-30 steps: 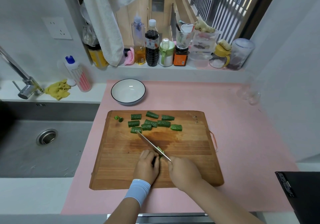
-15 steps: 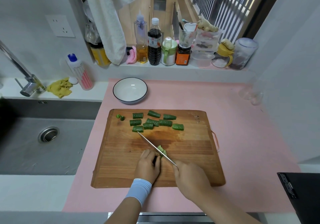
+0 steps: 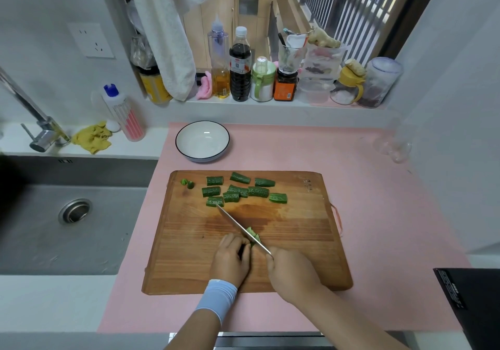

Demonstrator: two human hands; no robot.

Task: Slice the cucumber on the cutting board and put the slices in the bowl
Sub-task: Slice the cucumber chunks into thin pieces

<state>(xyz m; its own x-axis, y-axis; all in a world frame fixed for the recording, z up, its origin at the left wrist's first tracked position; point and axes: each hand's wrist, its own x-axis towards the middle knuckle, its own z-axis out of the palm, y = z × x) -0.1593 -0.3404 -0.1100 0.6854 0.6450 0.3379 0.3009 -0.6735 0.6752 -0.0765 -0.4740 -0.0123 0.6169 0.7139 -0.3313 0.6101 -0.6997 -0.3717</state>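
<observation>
Nine cucumber pieces point(image 3: 238, 190) lie far on the cutting board point(image 3: 297, 241); the bowl point(image 3: 202, 140) holds none. Our left hand point(image 3: 230, 261) pinches the cucumber stub point(image 3: 253, 234) and our right hand point(image 3: 292, 271) grips the knife point(image 3: 238, 225), mid-slice. Next we likely finish cutting and transfer the pieces.

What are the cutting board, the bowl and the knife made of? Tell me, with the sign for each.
The cutting board: wood, matt, going by the brown grain bands. The bowl: probably glazed ceramic, glossy white with a dark rim line and light glints. The knife: blade looks like steel, thin, grey and reflective; its handle is hidden in the right hand.
</observation>
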